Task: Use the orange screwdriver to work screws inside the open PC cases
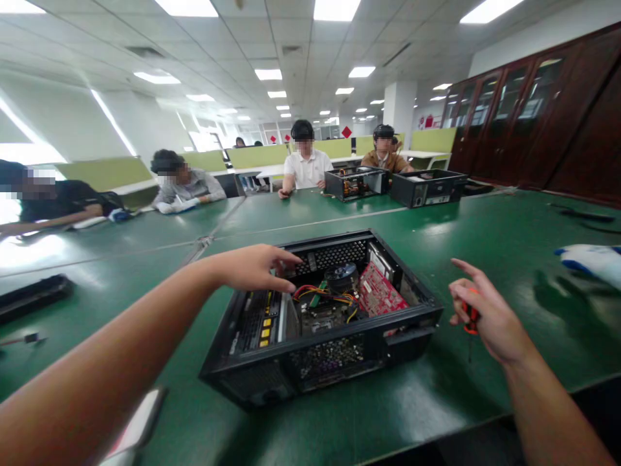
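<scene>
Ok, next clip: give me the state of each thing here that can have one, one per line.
computer case: cover off, insides exposed, flat on the green table.
left hand: open, fingers reaching into the case over the cables.
right hand: closed on a screwdriver, held beside the case.
two far cases: open on top.
white and blue glove: lying on the table, unworn.

Both my forearms are bare, no sleeves showing, no gloves, rings or watch on my left hand [252, 267] or right hand [485, 314].
</scene>
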A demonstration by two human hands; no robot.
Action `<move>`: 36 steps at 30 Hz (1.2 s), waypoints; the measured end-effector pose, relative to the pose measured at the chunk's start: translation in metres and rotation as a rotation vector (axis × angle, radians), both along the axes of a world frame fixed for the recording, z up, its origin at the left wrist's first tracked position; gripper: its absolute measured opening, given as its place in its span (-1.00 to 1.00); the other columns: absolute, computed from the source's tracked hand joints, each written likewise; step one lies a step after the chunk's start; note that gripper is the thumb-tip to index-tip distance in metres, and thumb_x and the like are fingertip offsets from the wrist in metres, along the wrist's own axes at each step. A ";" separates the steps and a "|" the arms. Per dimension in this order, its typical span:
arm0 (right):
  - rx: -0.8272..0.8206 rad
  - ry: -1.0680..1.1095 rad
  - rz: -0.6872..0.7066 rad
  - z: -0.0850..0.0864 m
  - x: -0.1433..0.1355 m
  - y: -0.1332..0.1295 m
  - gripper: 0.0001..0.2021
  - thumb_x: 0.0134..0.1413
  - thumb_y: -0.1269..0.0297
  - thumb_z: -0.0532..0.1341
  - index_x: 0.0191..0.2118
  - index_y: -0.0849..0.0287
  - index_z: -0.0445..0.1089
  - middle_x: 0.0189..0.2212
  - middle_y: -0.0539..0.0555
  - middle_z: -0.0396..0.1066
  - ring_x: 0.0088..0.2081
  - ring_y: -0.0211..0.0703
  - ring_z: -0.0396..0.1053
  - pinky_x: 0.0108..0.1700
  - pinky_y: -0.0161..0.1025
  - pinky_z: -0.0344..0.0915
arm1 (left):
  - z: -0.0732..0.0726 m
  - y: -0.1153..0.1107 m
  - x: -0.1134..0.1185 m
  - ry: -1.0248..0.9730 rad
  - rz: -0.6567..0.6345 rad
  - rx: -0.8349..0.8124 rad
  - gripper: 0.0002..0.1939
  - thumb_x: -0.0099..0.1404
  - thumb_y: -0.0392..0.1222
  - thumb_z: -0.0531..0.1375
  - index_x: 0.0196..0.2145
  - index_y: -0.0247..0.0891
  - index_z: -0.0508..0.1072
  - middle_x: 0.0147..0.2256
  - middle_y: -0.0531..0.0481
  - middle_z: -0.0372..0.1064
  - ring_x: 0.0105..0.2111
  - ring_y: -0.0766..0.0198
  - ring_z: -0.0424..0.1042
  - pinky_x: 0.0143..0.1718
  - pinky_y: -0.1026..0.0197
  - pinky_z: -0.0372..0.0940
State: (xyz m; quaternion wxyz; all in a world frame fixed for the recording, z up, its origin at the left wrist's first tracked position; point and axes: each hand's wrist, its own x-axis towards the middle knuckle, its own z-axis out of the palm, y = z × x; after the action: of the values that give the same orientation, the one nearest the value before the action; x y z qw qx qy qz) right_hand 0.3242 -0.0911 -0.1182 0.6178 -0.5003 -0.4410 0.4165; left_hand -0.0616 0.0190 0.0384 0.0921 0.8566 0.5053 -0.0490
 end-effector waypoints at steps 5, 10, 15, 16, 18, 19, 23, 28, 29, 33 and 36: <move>-0.125 0.192 0.057 -0.017 0.013 0.047 -0.53 -0.22 0.41 0.26 -0.06 0.05 0.34 -0.37 -0.09 0.34 -0.50 -0.33 0.22 -0.50 -0.43 0.23 | -0.040 0.050 0.076 0.270 -0.337 -0.129 -0.07 0.00 -0.06 0.36 0.30 -0.32 0.18 0.28 -0.25 0.19 0.21 0.00 0.29 0.24 0.13 0.17; -0.241 0.082 0.067 -0.028 0.004 0.053 -0.49 -0.11 0.27 0.36 0.03 0.04 0.31 -0.28 -0.04 0.38 -0.38 -0.24 0.32 -0.43 -0.40 0.29 | -0.083 0.091 0.103 0.353 -0.406 -0.165 0.10 -0.04 -0.13 0.35 0.37 -0.38 -0.06 0.35 -0.33 0.01 0.30 -0.02 0.16 0.30 0.13 0.08; -0.285 0.008 0.067 -0.024 0.002 0.044 -0.41 -0.08 0.08 0.39 0.10 -0.04 0.27 -0.24 -0.03 0.39 -0.39 -0.21 0.34 -0.43 -0.35 0.35 | -0.085 0.096 0.104 0.326 -0.464 -0.103 0.00 -0.03 -0.08 0.33 0.32 -0.30 0.05 0.24 -0.30 0.20 0.13 -0.06 0.37 0.14 0.11 0.27; -0.290 -0.001 0.072 -0.024 0.002 0.042 -0.40 -0.08 0.06 0.39 0.11 -0.06 0.26 -0.23 -0.02 0.39 -0.41 -0.21 0.33 -0.45 -0.34 0.35 | -0.083 0.092 0.104 0.334 -0.452 -0.071 -0.01 -0.04 -0.07 0.34 0.31 -0.28 0.06 0.21 -0.29 0.22 0.06 -0.06 0.42 0.07 0.10 0.33; -0.290 -0.011 0.090 -0.024 0.002 0.040 -0.39 -0.06 0.03 0.38 0.14 -0.10 0.25 -0.21 -0.01 0.39 -0.42 -0.20 0.34 -0.48 -0.32 0.35 | -0.077 0.077 0.103 0.381 -0.415 0.023 -0.04 -0.05 -0.07 0.35 0.27 -0.27 0.09 0.16 -0.30 0.23 -0.05 -0.05 0.47 -0.08 0.08 0.39; -0.287 -0.015 0.099 -0.024 0.002 0.039 -0.40 -0.05 0.02 0.37 0.14 -0.11 0.24 -0.20 0.00 0.40 -0.41 -0.18 0.35 -0.48 -0.31 0.36 | -0.073 0.067 0.103 0.410 -0.402 0.084 -0.07 -0.05 -0.09 0.36 0.24 -0.28 0.11 0.15 -0.30 0.23 -0.08 -0.05 0.47 -0.12 0.07 0.39; -0.258 -0.039 0.108 -0.028 0.001 0.037 -0.42 -0.02 0.02 0.35 0.14 -0.11 0.26 -0.15 0.04 0.41 -0.32 -0.10 0.41 -0.40 -0.26 0.42 | -0.049 0.023 0.100 0.484 -0.371 0.317 -0.19 -0.03 -0.12 0.36 0.15 -0.31 0.19 0.08 -0.30 0.27 -0.02 -0.11 0.39 -0.13 0.02 0.36; -0.230 -0.057 0.111 -0.028 0.000 0.037 -0.46 0.03 0.05 0.32 0.15 -0.11 0.25 -0.17 0.03 0.42 -0.28 -0.09 0.42 -0.34 -0.25 0.43 | -0.021 -0.015 0.092 0.529 -0.190 0.210 -0.38 -0.01 0.05 0.30 -0.04 -0.35 0.36 -0.09 -0.29 0.39 -0.10 -0.14 0.44 -0.12 -0.03 0.38; -0.226 -0.054 0.104 -0.028 0.000 0.037 -0.46 0.02 0.05 0.33 0.14 -0.10 0.26 -0.18 0.03 0.42 -0.27 -0.08 0.42 -0.33 -0.24 0.43 | -0.020 -0.018 0.091 0.527 -0.159 0.142 -0.38 -0.02 0.08 0.30 -0.07 -0.35 0.38 -0.11 -0.28 0.41 -0.13 -0.12 0.46 -0.13 -0.02 0.39; -0.236 -0.035 0.093 -0.025 -0.002 0.037 -0.45 -0.02 0.03 0.34 0.12 -0.09 0.26 -0.19 0.03 0.43 -0.29 -0.07 0.42 -0.35 -0.23 0.42 | -0.029 -0.023 0.086 0.489 -0.119 -0.026 -0.27 -0.07 0.19 0.29 -0.03 -0.37 0.41 -0.11 -0.29 0.46 -0.16 -0.12 0.52 -0.12 0.00 0.42; -0.228 -0.031 0.109 -0.026 -0.001 0.037 -0.45 0.01 0.03 0.33 0.13 -0.09 0.25 -0.15 0.05 0.43 -0.34 -0.11 0.40 -0.38 -0.23 0.42 | -0.039 -0.025 0.086 0.490 -0.087 -0.075 -0.15 -0.10 0.27 0.29 0.03 -0.37 0.39 -0.08 -0.32 0.48 -0.13 -0.14 0.53 -0.10 0.00 0.42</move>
State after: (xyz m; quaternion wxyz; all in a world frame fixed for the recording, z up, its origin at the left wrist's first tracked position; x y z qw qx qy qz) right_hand 0.3231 -0.0540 -0.1443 0.5264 -0.5489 -0.4270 0.4891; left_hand 0.0243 -0.0058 -0.0006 -0.0035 0.8360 0.4731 -0.2779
